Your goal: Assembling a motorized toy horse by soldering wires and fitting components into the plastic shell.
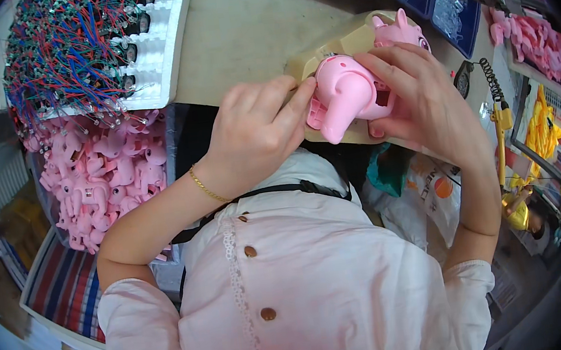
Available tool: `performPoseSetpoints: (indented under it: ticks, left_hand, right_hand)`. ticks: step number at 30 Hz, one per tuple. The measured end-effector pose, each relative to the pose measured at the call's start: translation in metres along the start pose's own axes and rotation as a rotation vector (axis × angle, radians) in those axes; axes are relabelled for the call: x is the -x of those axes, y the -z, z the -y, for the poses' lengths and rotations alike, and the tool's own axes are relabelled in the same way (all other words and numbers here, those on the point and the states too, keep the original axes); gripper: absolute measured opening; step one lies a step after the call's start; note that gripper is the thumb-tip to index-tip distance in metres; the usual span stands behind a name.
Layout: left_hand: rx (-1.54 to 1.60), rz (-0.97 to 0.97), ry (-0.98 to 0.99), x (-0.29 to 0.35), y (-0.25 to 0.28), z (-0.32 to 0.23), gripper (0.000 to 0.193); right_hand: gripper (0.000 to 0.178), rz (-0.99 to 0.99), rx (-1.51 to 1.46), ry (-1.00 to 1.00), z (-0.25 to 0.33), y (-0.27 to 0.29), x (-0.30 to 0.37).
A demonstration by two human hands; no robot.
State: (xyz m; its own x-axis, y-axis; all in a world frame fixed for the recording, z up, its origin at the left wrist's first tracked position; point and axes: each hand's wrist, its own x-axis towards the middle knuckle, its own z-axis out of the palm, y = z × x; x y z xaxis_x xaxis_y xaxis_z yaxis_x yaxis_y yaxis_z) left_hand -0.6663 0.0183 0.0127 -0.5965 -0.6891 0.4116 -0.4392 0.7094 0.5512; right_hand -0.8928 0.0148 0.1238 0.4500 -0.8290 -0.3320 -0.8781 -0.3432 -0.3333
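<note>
A pink plastic toy animal (346,91) with upright ears lies at the table's front edge, partly over a beige block-like holder (308,57). Its head points away to the right, and a rounded leg-like part sticks out toward me. My right hand (424,100) is wrapped round the toy's right side, thumb below and fingers over the top, hiding its middle. Bent fingers of my left hand (261,125) press against the toy's left edge, where a pink ridged part shows. Whether those fingertips also hold something small is hidden.
At the left, a white foam tray (177,45) carries tangled wired parts (76,49), above a bin of pink toy parts (97,175). Blue trays (459,13) with clear pieces stand at the back right. A yellow tool (500,126) hangs on a coiled cord at the right.
</note>
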Motion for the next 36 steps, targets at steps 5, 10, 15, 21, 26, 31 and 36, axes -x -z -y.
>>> performPoseSetpoints:
  ticks: [5, 10, 15, 21, 26, 31, 36]
  left_hand:
    - [-0.002, -0.003, -0.010, 0.001, -0.001, 0.001, 0.045]
    - [0.000, 0.007, -0.035, -0.003, 0.003, 0.000, 0.044]
    - [0.130, 0.052, 0.031, -0.012, 0.010, 0.013, 0.035]
    - [0.406, 0.037, 0.002, -0.068, 0.011, -0.015, 0.043]
    - [0.304, 0.189, -0.021, -0.082, 0.010, -0.021, 0.069]
    - [0.112, 0.419, -0.198, -0.105, 0.013, -0.039, 0.074]
    - [-0.197, 0.552, -0.294, -0.106, 0.014, -0.042, 0.065]
  right_hand:
    - [0.074, -0.021, -0.022, 0.012, -0.005, -0.006, 0.001]
    - [0.074, -0.054, 0.039, 0.040, -0.004, -0.006, 0.002]
    - [0.073, -0.057, 0.002, 0.042, 0.000, -0.004, -0.004]
    - [0.062, -0.088, -0.023, 0.043, -0.005, -0.001, 0.005]
    - [0.035, -0.473, 0.079, 0.162, -0.005, -0.020, 0.012]
    - [0.024, -0.458, -1.018, -0.609, 0.005, -0.058, 0.091]
    - [0.022, -0.324, -1.603, -0.752, 0.020, -0.067, 0.073]
